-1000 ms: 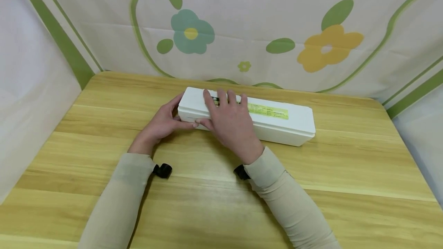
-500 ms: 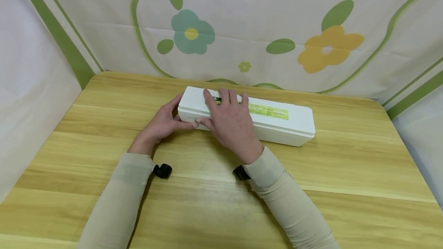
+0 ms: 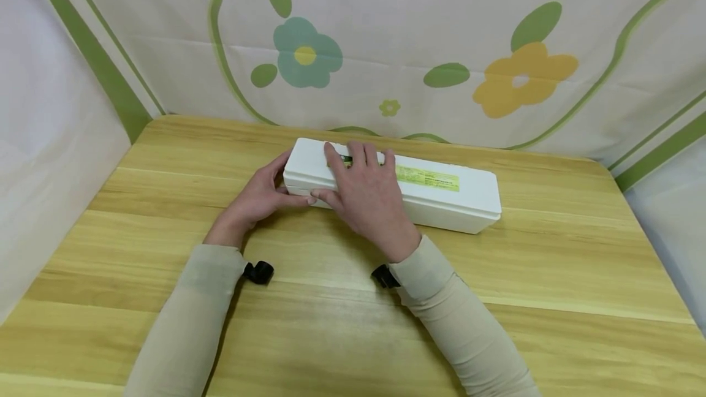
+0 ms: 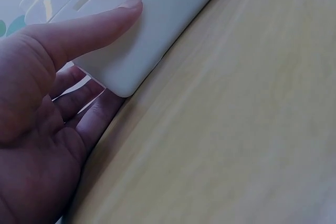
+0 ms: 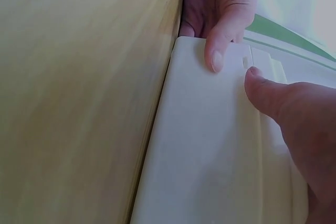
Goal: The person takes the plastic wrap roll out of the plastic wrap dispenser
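A long white lidded box (image 3: 474, 192) with a yellow-green label (image 3: 427, 178) lies on the wooden table. My left hand (image 3: 259, 198) grips its left end, thumb (image 4: 105, 27) flat on the front face and fingers behind the end. Across the lid lies my right hand (image 3: 372, 204), fingertips on the top towards the far edge, covering part of the label. In the right wrist view the right thumb (image 5: 268, 95) presses at the front seam, close by a small slot (image 5: 245, 62). The lid sits down on the box, with the seam line running along the front.
The wooden table (image 3: 331, 336) extends on all sides of the box. A flower-printed cloth (image 3: 375, 41) hangs along the back edge, and pale cloth walls rise left and right. A black wrist camera mount (image 3: 259, 272) sits at the left cuff.
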`<state>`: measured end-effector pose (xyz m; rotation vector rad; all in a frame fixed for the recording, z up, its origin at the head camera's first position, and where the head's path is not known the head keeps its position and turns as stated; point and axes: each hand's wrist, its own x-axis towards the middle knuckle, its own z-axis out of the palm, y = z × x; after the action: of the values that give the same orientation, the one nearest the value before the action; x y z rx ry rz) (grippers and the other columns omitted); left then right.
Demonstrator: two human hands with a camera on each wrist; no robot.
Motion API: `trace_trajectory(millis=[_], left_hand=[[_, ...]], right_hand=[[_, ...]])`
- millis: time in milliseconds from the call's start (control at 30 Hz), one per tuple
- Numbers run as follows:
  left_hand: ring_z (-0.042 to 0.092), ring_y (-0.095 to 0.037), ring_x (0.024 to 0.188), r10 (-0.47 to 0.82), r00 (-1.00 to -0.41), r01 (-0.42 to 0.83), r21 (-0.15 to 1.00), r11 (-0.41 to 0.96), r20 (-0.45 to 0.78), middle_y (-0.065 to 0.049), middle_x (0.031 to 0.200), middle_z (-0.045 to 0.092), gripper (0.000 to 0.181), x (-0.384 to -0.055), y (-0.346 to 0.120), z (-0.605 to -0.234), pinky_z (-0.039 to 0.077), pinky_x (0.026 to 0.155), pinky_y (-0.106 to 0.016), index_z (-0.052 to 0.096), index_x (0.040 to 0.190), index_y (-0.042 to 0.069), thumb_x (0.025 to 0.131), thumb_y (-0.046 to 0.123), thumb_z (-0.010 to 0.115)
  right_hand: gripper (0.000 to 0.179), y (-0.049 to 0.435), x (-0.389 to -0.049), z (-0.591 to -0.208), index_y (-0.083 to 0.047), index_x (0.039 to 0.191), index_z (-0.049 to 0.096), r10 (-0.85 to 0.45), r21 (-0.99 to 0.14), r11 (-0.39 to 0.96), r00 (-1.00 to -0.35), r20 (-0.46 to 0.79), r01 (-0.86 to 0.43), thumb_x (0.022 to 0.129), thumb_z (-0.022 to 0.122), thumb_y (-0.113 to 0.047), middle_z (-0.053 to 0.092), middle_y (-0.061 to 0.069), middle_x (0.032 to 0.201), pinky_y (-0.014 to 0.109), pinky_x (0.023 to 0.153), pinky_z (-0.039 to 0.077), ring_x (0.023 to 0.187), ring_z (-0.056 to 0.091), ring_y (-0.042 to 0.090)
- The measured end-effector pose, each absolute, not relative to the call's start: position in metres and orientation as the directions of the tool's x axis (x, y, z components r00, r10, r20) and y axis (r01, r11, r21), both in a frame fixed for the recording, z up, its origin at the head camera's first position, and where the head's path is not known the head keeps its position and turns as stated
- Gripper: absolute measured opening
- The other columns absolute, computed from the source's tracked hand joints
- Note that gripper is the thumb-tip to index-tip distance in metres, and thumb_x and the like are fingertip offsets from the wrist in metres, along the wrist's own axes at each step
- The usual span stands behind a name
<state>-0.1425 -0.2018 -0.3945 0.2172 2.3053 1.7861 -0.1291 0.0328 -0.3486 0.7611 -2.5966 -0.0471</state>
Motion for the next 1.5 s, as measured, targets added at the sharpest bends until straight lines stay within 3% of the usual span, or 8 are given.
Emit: trace_trajectory(millis=[400,933,1200,1500], left_hand=[[0.049,-0.023,0.146,0.254,-0.963,-0.02,0.967,0.252,-0.086,0.003,0.166,0.046,0.106,-0.145,-0.204,-0.403,0.055,0.105,-0.023,0.036,0.169,0.03,0.083,0.013,0.095],[0.045,-0.021,0.151,0.241,-0.964,-0.049,0.966,0.255,-0.113,0.004,0.17,0.041,0.113,-0.145,-0.206,-0.399,0.054,0.109,-0.026,0.032,0.17,0.03,0.08,0.012,0.097],[0.045,-0.02,0.151,0.242,-0.962,-0.062,0.962,0.264,-0.129,0.005,0.171,0.04,0.114,-0.142,-0.208,-0.398,0.054,0.108,-0.024,0.03,0.171,0.032,0.08,0.013,0.097],[0.035,-0.018,0.158,0.251,-0.96,-0.055,0.961,0.27,-0.126,0.004,0.171,0.04,0.113,-0.141,-0.211,-0.395,0.041,0.126,-0.045,0.029,0.171,0.03,0.082,0.013,0.096]], right_hand=[[0.085,0.051,-0.126,-0.352,-0.03,0.161,0.048,-0.528,0.17,0.847,-0.754,0.391,-0.504,0.092,0.072,-0.074,0.059,0.011,0.143,0.059,0.106,0.049,0.128,0.061,0.037],[0.089,0.141,-0.121,-0.352,-0.035,0.164,0.045,-0.457,0.013,0.881,-0.842,0.288,-0.473,0.089,0.072,-0.077,0.057,0.015,0.153,0.063,0.116,0.039,0.14,0.053,0.038],[0.083,0.193,-0.115,-0.356,-0.027,0.158,0.056,-0.519,-0.036,0.816,-0.758,0.395,-0.577,0.087,0.082,-0.062,0.06,0.018,0.151,0.066,0.113,0.042,0.135,0.058,0.044],[0.096,0.222,-0.106,-0.359,-0.026,0.164,0.048,-0.45,-0.192,0.822,-0.818,0.358,-0.536,0.082,0.093,-0.047,0.053,0.018,0.157,0.069,0.106,0.049,0.145,0.049,0.042]])
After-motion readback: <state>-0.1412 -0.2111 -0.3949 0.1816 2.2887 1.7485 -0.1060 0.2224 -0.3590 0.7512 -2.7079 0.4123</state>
